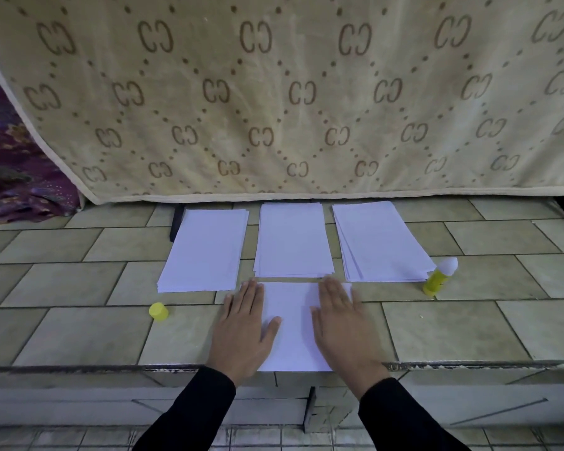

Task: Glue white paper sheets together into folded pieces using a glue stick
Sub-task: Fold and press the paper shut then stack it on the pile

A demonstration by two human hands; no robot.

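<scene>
A white paper sheet (293, 323) lies at the near edge of the tiled counter. My left hand (243, 327) presses flat on its left side, fingers straight. Flat on its right side lies my right hand (342, 323). Behind the sheet are three stacks of white paper: a left stack (205, 250), a middle stack (292, 240) and a right stack (380, 242). An uncapped yellow glue stick (440, 276) stands tilted by the right stack's near corner. Its yellow cap (158, 311) sits on the counter, left of my left hand.
The tiled counter (79, 327) ends in a chipped front edge just below my wrists. A beige patterned blanket (290, 92) hangs behind the stacks. Purple fabric (10, 164) is bunched at the far left.
</scene>
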